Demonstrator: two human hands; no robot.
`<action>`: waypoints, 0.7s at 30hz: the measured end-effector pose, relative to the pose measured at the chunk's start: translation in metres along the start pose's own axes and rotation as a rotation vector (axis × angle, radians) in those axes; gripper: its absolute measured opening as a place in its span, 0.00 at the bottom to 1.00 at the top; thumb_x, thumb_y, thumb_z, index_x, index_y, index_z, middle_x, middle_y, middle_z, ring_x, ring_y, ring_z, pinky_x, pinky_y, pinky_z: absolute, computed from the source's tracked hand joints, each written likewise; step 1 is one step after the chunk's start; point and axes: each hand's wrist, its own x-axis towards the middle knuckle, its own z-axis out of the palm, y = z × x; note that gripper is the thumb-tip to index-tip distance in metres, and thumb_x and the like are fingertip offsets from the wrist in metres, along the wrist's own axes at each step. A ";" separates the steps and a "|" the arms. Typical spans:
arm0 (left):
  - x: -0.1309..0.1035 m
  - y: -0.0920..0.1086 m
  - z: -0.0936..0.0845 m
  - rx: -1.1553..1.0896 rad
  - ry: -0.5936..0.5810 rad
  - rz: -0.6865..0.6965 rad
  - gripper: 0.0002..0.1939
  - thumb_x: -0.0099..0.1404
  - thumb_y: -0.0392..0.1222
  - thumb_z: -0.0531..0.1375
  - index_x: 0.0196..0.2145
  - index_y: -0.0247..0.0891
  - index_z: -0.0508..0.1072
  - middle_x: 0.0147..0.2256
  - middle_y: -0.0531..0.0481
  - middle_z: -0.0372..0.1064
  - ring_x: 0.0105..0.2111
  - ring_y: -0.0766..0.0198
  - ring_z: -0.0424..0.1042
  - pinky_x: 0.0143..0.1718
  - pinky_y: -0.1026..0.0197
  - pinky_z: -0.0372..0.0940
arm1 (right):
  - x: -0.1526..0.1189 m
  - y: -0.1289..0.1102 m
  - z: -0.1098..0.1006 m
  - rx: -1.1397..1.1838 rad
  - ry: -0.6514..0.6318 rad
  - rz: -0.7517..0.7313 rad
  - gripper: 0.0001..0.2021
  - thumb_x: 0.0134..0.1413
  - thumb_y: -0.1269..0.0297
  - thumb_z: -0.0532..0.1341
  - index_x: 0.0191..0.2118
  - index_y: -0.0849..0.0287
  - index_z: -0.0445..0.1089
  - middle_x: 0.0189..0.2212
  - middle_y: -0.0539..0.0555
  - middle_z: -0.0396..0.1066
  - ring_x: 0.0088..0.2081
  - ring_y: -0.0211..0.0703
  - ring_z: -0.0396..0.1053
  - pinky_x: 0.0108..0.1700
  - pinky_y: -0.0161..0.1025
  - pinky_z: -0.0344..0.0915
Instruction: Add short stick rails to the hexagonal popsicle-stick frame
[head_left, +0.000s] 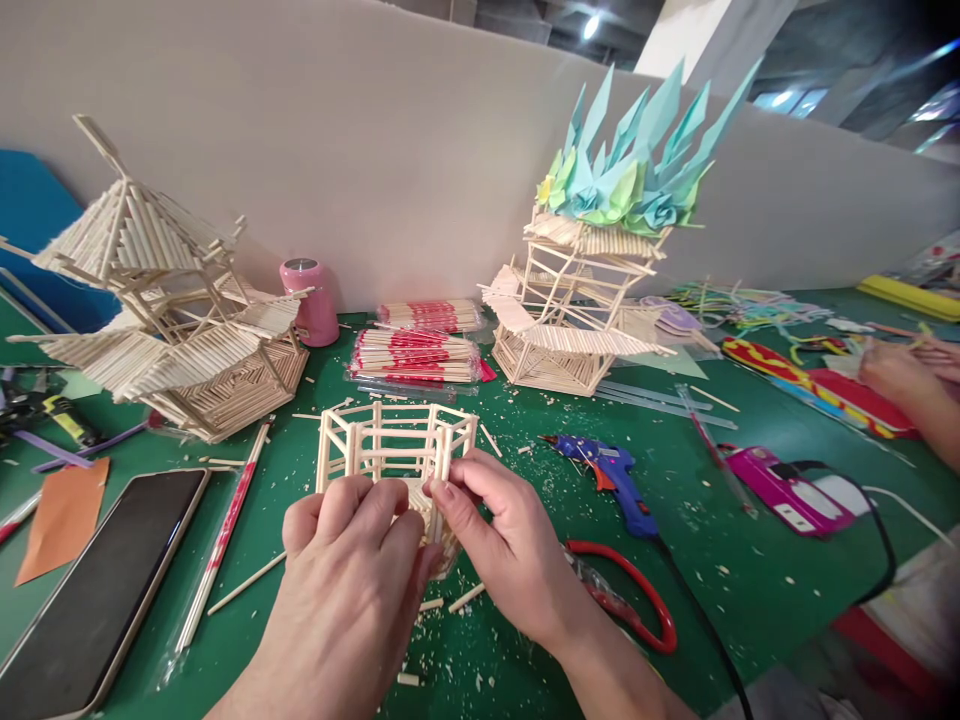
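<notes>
A small, many-sided frame of pale wooden sticks (pixel 376 437) stands on the green table in front of me. My right hand (pixel 517 545) pinches one of its posts on the near right side between thumb and fingers. Curled against the near side of the frame is my left hand (pixel 349 575); its fingertips are hidden behind the knuckles, and it seems to grip the frame there. Both hands cover the frame's lower front. Loose stick pieces (pixel 247 583) and pale crumbs lie around it.
Two stick pavilions, one with a thatched-looking roof (pixel 150 230) and one topped with blue paper (pixel 585 340), stand behind. Bundled sticks (pixel 416 357) and a pink canister (pixel 311 305) sit between them. A blue glue gun (pixel 611 480), red-handled pliers (pixel 652 590) and a phone (pixel 105 590) flank my hands. Another person's hand (pixel 907 370) is at right.
</notes>
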 end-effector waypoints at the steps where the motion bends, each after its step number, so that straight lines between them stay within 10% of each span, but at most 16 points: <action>1: 0.000 0.000 0.000 -0.001 -0.009 0.003 0.09 0.63 0.35 0.51 0.27 0.39 0.67 0.30 0.47 0.67 0.32 0.55 0.60 0.31 0.52 0.58 | 0.000 0.000 0.000 -0.001 -0.002 0.000 0.14 0.61 0.63 0.50 0.24 0.57 0.59 0.25 0.48 0.59 0.30 0.37 0.59 0.32 0.35 0.56; 21: 0.002 0.002 -0.005 0.038 -0.007 0.002 0.10 0.63 0.34 0.51 0.27 0.39 0.69 0.29 0.46 0.66 0.34 0.54 0.61 0.31 0.51 0.58 | 0.006 0.005 -0.004 -0.029 -0.029 -0.012 0.12 0.61 0.61 0.51 0.28 0.58 0.63 0.26 0.49 0.60 0.30 0.38 0.60 0.33 0.36 0.57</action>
